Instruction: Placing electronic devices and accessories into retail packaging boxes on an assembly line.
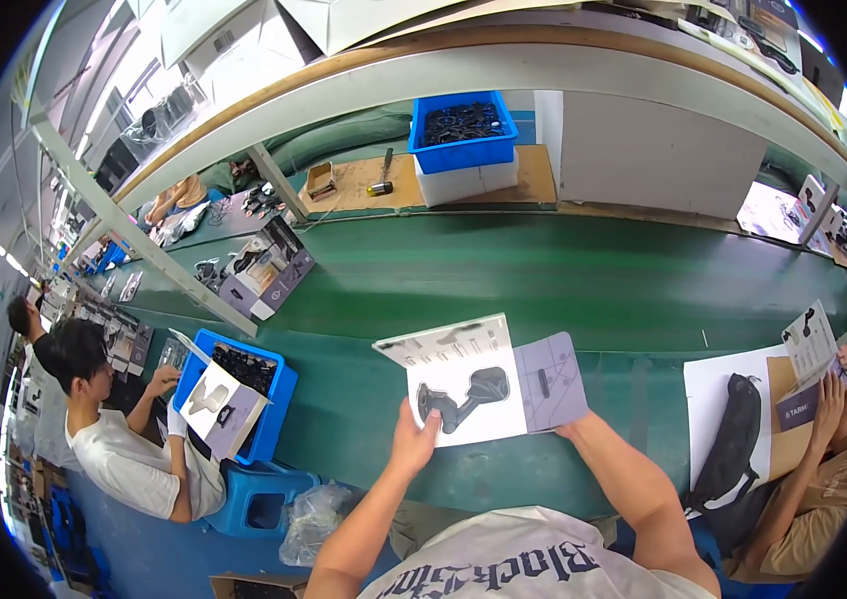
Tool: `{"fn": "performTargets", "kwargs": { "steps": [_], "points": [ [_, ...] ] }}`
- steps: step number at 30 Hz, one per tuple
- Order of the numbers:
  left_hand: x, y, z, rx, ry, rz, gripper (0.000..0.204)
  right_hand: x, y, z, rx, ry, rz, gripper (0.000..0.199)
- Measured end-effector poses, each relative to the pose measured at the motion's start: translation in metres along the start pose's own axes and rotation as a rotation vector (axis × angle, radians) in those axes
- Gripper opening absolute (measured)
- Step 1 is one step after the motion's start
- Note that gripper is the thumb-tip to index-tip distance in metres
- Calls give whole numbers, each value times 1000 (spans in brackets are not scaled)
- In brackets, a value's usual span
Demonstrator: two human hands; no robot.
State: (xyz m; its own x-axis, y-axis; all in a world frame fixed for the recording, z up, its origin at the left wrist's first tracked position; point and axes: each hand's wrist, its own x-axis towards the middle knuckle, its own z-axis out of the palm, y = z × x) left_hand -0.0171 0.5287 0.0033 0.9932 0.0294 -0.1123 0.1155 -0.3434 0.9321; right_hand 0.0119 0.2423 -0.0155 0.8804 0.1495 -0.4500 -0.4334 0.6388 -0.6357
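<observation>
I hold an opened flat cardboard package [533, 399] over the green bench. Its printed flap [448, 342] stands raised at the far left, and a grey-purple panel [555, 384] spreads out on the right. In the white middle part sits or is pictured a dark device [478, 389] with a rounded head; I cannot tell which. My left hand [416, 439] is closed on the near left edge, thumb on top beside the dark shape. My right hand [573, 426] grips the near right corner, with most of its fingers hidden beneath the panel.
Left, a co-worker [129, 429] handles a similar package over a blue bin [283, 404]. Right, another person's hands [828, 404] hold a package near a black pouch [728, 439]. A printed box [269, 265] stands on the green surface [443, 255]. A shelf beam [503, 65] crosses above.
</observation>
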Motion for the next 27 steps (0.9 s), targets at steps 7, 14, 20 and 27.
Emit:
{"fn": "performTargets", "kwargs": {
  "steps": [7, 14, 20, 27],
  "points": [
    [0, 1, 10, 2, 70, 0, 66, -24, -78, -22, 138, -103, 195, 44],
    [8, -5, 26, -141, 83, -43, 68, -29, -82, -12, -493, 168, -62, 33],
    [24, -35, 11, -276, 70, 51, 71, 18, -163, -77, -497, 316, -286, 25],
    [79, -39, -88, -74, 500, 20, 74, 29, -195, -205, 177, 600, -530, 45]
  ]
}}
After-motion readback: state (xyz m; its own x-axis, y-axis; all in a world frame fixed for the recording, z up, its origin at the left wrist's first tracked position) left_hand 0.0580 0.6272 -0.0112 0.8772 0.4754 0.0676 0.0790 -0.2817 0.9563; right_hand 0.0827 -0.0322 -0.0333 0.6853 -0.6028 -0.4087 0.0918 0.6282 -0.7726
